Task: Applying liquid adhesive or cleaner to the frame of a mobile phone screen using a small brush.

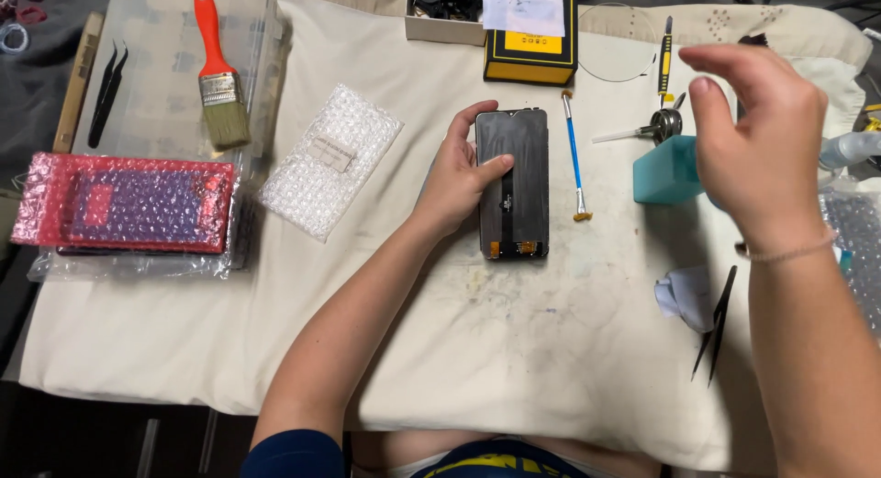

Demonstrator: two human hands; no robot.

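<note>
A dark phone screen panel (523, 180) lies face down in the middle of a stained white cloth (459, 331). My left hand (456, 180) rests on its left edge, the thumb pressing on the panel's back and the fingers curled over its top corner. My right hand (757, 143) hovers in the air at the right, fingers loosely apart, holding nothing. It hangs above a teal block (663, 171). A thin blue-handled tool (574, 157) lies just right of the panel.
A red-handled paintbrush (218, 70) and black tweezers (105, 93) lie on a clear tray at the left, by a pink bubble-wrapped package (128, 203) and a clear bubble-wrap pouch (330, 161). A yellow-black box (530, 51), a screwdriver (665, 61), more tweezers (716, 322) and a crumpled wipe (681, 294) lie around.
</note>
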